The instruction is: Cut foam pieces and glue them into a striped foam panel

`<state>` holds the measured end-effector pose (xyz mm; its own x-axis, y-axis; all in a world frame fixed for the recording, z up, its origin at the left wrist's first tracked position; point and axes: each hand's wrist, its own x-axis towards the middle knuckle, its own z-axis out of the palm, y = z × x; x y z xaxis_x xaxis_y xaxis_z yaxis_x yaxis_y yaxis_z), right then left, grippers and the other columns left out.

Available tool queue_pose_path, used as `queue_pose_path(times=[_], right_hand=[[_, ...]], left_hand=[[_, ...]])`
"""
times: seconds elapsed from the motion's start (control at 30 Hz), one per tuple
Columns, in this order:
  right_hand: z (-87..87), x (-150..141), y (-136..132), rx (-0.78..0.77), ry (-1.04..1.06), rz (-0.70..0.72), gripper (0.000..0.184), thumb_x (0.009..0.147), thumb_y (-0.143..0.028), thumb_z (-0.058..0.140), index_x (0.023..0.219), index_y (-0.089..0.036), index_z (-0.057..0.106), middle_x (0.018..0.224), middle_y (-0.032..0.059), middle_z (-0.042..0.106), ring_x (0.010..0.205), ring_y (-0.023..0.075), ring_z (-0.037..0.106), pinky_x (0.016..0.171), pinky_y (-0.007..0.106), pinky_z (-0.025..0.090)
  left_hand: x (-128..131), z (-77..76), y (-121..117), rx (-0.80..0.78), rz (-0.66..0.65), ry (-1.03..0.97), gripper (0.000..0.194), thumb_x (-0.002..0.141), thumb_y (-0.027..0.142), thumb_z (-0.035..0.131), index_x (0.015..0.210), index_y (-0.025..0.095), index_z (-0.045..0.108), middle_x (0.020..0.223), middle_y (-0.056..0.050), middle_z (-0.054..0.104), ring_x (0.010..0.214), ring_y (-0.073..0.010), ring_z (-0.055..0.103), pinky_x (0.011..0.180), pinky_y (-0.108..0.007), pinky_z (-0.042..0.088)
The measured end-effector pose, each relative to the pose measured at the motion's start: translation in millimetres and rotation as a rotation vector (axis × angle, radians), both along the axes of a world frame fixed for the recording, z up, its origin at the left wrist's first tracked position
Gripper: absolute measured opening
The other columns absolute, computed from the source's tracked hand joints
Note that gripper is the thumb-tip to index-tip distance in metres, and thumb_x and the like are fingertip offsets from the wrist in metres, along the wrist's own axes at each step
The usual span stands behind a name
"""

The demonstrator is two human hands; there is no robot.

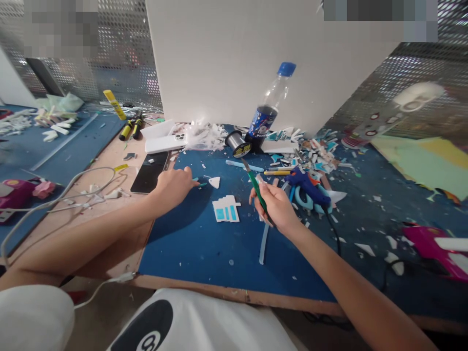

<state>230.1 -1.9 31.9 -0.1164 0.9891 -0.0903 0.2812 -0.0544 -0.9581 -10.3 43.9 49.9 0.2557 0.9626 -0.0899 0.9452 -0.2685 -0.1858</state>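
My right hand [278, 207] is wrapped round a green craft knife [257, 189], its blade pointing up and away from me. On the blue cutting mat, my left hand [174, 187] has its fingertips pinched at a small teal strip [202, 185]; the grip is partly hidden. Just right of those fingers lies a small white pointed piece [214, 182] with a dark dot. Between the hands, nearer me, rests a flat white foam piece [226, 209] with light-blue rectangles on it. A translucent glue stick [263, 246] lies below my right hand.
A cola bottle [268, 105] and a wire spool [237, 144] stand before a white board [234, 58]. A blue glue gun [309, 187] with a cord and heaped scraps [318, 151] are at right. A black phone [149, 171] and yellow-black pliers [131, 126] lie left.
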Motion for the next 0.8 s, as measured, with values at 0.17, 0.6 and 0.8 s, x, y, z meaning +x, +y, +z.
queue_pose_path(times=[0.17, 0.6, 0.8], right_hand=[[-6.5, 7.4, 5.1, 0.083, -0.051, -0.036, 0.047, 0.083, -0.065, 0.043, 0.071, -0.020, 0.048, 0.040, -0.0073, 0.044, 0.030, 0.0073, 0.039, 0.032, 0.020, 0.033], [-7.9, 5.8, 1.1, 0.219, -0.235, 0.076, 0.037, 0.090, -0.052, 0.040, 0.077, -0.020, 0.054, 0.052, -0.0032, 0.054, 0.042, 0.0111, 0.052, 0.045, 0.024, 0.042], [12.7, 17.0, -2.3, 0.269, -0.314, 0.197, 0.033, 0.095, -0.044, 0.035, 0.099, -0.019, 0.057, 0.056, -0.0036, 0.052, 0.043, 0.0097, 0.049, 0.047, 0.022, 0.041]], left_hand=[[7.3, 1.1, -17.3, 0.093, -0.135, -0.076, 0.044, 0.092, 0.050, 0.039, 0.094, 0.008, 0.054, 0.087, -0.016, 0.061, 0.083, -0.0301, 0.061, 0.065, -0.035, 0.048], [26.1, -47.2, -40.7, 0.055, -0.538, -0.659, 0.069, 0.077, 0.053, 0.062, 0.123, 0.010, 0.035, 0.113, -0.018, 0.051, 0.104, -0.0326, 0.047, 0.086, -0.051, 0.042], [16.7, -39.0, -51.4, 0.031, -0.537, -0.768, 0.070, 0.076, 0.050, 0.064, 0.125, 0.012, 0.031, 0.113, -0.015, 0.049, 0.104, -0.0306, 0.047, 0.087, -0.048, 0.043]])
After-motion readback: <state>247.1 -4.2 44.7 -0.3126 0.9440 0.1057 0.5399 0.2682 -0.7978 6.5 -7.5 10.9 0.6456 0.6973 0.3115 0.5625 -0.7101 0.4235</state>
